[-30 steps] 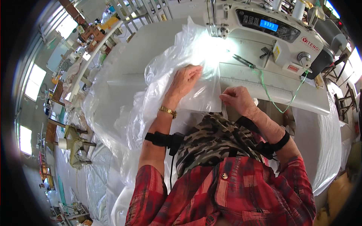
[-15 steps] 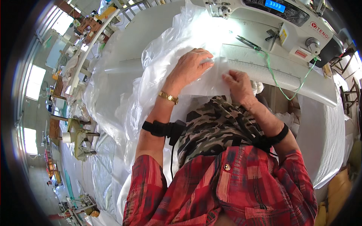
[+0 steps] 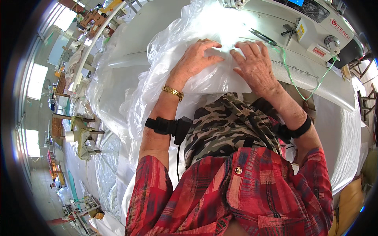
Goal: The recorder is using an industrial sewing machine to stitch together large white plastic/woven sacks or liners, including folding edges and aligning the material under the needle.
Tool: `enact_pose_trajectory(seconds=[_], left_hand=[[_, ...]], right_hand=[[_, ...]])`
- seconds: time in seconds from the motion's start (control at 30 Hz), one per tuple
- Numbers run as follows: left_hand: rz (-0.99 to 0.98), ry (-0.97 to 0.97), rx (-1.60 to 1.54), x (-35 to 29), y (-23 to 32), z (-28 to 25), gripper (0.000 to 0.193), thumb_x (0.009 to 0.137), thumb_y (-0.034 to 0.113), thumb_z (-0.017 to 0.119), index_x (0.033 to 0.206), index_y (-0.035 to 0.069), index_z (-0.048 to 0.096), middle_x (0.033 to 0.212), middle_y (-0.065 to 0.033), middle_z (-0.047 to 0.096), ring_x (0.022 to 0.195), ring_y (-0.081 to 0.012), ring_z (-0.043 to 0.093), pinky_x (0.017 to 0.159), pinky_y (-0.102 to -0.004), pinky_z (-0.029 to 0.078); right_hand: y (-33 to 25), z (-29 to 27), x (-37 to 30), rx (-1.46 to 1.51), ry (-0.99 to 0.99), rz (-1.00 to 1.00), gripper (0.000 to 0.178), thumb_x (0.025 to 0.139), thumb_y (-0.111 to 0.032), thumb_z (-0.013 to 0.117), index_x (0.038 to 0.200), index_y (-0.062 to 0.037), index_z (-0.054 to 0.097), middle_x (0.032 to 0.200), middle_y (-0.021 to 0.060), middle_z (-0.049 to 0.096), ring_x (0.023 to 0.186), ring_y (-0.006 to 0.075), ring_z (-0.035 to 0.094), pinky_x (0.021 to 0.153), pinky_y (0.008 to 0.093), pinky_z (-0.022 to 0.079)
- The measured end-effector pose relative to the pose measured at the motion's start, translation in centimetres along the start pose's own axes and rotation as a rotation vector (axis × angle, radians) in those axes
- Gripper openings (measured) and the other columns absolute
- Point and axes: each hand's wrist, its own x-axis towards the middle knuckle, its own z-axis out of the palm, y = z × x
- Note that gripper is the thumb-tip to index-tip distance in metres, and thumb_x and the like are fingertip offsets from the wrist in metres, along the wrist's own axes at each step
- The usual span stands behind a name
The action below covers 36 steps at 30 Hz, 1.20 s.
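Note:
Thin, see-through plastic sheeting (image 3: 157, 84) lies bunched over the sewing table and hangs off its front edge. On its left part rests my left hand (image 3: 199, 59), fingers spread and slightly bent, a gold watch on the wrist. My right hand (image 3: 256, 67) lies on the sheeting to the right, palm down with its fingers apart. A narrow strip of sheeting shows between the two hands. Just beyond them, the bright lamp glare of the sewing machine (image 3: 315, 23) washes out the cloth area by the needle.
Thread snips (image 3: 264, 37) and a small black metal part (image 3: 289, 33) lie on the table right of the glare. A green cord (image 3: 287, 72) loops from the snips toward the machine. A printed ruler (image 3: 295, 70) runs along the table's front. A stool (image 3: 82, 137) stands at left.
My right hand has moved up from the sheeting's near edge, going from a pinch to spread fingers on top of it. The left hand has stayed nearly in place. The view has shifted slightly.

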Motion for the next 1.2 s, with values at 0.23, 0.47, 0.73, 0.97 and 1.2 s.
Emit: enact_pose_trajectory(seconds=[0.23,0.47,0.73,0.97,1.2], left_hand=[[-0.009,-0.006,-0.111,0.8,0.2,-0.6,0.039,0.082,0.026,0.076,0.115,0.007,0.068,0.113,-0.0076,0.068,0.105,-0.0216,0.063,0.089,-0.0381,0.051],[0.039,0.075,-0.021,1.7,0.7,-0.7,0.035,0.081,0.027,0.077,0.105,0.003,0.069,0.106,-0.0091,0.07,0.1,-0.0198,0.064,0.09,-0.0356,0.05],[0.035,0.222,0.002,3.5,-0.4,-0.9,0.027,0.081,0.023,0.078,0.074,-0.001,0.065,0.061,0.0018,0.054,0.06,-0.0065,0.045,0.057,-0.0236,0.04],[0.049,0.283,-0.132,4.8,0.4,-1.4,0.032,0.079,0.025,0.08,0.068,0.0,0.063,0.055,0.0037,0.048,0.053,-0.0063,0.039,0.049,-0.0249,0.033],[0.079,0.322,-0.159,5.5,-0.1,-1.8,0.033,0.079,0.027,0.08,0.069,0.0,0.063,0.055,0.0028,0.048,0.054,-0.0067,0.038,0.049,-0.0255,0.032]], right_hand=[[2.3,2.3,2.6,0.208,-0.073,-0.109,0.014,0.083,-0.015,0.067,0.095,-0.0102,0.072,0.103,0.0036,0.062,0.095,0.0214,0.061,0.097,0.0393,0.042],[4.0,4.3,4.6,0.618,0.128,0.125,0.013,0.088,-0.017,0.067,0.097,-0.0083,0.071,0.092,0.007,0.064,0.075,0.0237,0.065,0.075,0.0351,0.052],[3.4,3.7,5.3,0.847,0.044,0.613,0.034,0.089,-0.036,0.067,0.105,-0.0057,0.069,0.092,0.0138,0.071,0.082,0.0259,0.067,0.077,0.0361,0.053],[0.3,3.4,3.2,0.446,-0.149,0.131,0.051,0.086,-0.055,0.065,0.102,-0.0078,0.073,0.109,0.0129,0.068,0.104,0.029,0.063,0.098,0.0404,0.046],[1.8,3.2,4.4,0.806,-0.363,0.526,0.037,0.087,-0.044,0.067,0.101,-0.0105,0.072,0.092,0.0101,0.07,0.1,0.0242,0.064,0.102,0.0484,0.033]])
